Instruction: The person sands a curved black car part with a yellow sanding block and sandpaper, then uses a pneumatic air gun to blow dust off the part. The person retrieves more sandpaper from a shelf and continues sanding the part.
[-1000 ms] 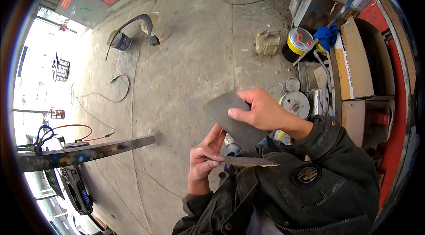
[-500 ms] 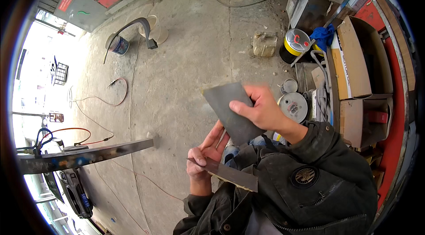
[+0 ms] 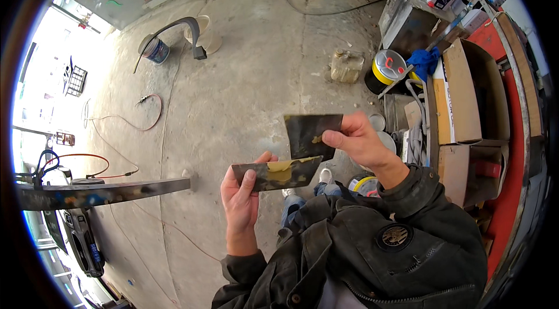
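Note:
My left hand [image 3: 240,195] grips a dark flat putty spreader [image 3: 300,177] at its left end, thumb on top. A smear of yellow putty [image 3: 279,170] lies on its face and runs along the upper edge. In my right hand [image 3: 364,143] is a second dark, nearly square putty spreader [image 3: 305,129], pinched at its right side. A small yellow dab shows near my right thumb. The second spreader stands just beyond the first, and its lower edge meets or overlaps the first one's upper edge; I cannot tell if they touch.
A long dark painted bar [image 3: 105,193] juts in from the left. Buckets [image 3: 156,51] with a curved black trim piece [image 3: 185,22] stand farther off. Hoses [image 3: 160,112] cross the concrete floor. On the right are a yellow-black drum [image 3: 385,70], a dirty jug [image 3: 347,66] and cardboard boxes [image 3: 466,96].
My left hand has risen and turned its spreader so the putty-smeared face shows. My right hand has tilted its spreader more upright and brought it beside the first.

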A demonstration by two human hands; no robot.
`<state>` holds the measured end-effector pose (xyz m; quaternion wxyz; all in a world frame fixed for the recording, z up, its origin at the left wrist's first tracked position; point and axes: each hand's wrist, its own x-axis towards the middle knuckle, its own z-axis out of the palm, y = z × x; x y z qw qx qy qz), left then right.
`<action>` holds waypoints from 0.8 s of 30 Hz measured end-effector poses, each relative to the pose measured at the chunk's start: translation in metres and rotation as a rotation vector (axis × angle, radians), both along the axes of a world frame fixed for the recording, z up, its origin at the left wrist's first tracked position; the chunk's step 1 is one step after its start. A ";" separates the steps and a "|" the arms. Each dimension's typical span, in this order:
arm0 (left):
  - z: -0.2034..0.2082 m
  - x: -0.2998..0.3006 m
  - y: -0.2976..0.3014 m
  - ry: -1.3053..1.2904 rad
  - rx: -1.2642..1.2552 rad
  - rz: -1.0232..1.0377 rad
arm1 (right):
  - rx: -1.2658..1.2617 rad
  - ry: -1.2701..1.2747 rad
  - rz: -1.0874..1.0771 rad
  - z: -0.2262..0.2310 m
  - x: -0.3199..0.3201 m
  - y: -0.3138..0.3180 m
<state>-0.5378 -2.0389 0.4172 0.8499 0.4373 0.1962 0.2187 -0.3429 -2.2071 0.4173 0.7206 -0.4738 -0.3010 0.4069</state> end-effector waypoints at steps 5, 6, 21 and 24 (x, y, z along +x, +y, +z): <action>0.003 0.000 0.000 0.031 0.097 0.109 | -0.108 -0.156 0.211 -0.002 0.005 0.005; 0.004 0.000 0.000 0.029 0.108 0.132 | -0.123 -0.189 0.229 -0.007 0.007 0.003; -0.023 -0.008 0.005 0.176 -0.071 0.179 | -0.239 0.304 -0.067 -0.049 -0.008 0.019; -0.027 -0.002 0.003 0.192 -0.044 0.204 | -0.266 0.207 -0.030 -0.038 -0.017 0.023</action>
